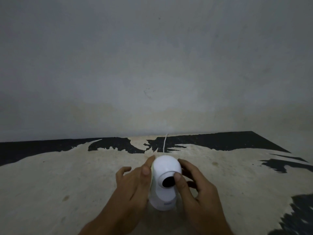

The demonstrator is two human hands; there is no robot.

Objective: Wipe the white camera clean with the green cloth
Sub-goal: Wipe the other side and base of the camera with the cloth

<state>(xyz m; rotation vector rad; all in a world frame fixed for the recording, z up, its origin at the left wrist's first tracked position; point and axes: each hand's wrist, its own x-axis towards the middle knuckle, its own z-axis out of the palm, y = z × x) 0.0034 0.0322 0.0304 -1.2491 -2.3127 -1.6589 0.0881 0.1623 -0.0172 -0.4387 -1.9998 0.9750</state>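
Note:
The white camera (165, 168) stands upright on the worn table (67, 180), its dark lens (168, 181) facing me. My left hand (135, 182) presses against the camera's left side, with a thin pale-green strip of cloth (152, 177) showing between palm and camera. My right hand (193, 185) grips the camera's right side, its thumb resting on the rim beside the lens. A white cable (165, 143) runs from behind the camera to the wall. Most of the cloth is hidden under my left hand.
The tabletop is beige with black patches where the surface has peeled, along the back edge (203, 141) and at the right (296, 217). A plain grey wall (152, 65) rises directly behind the table.

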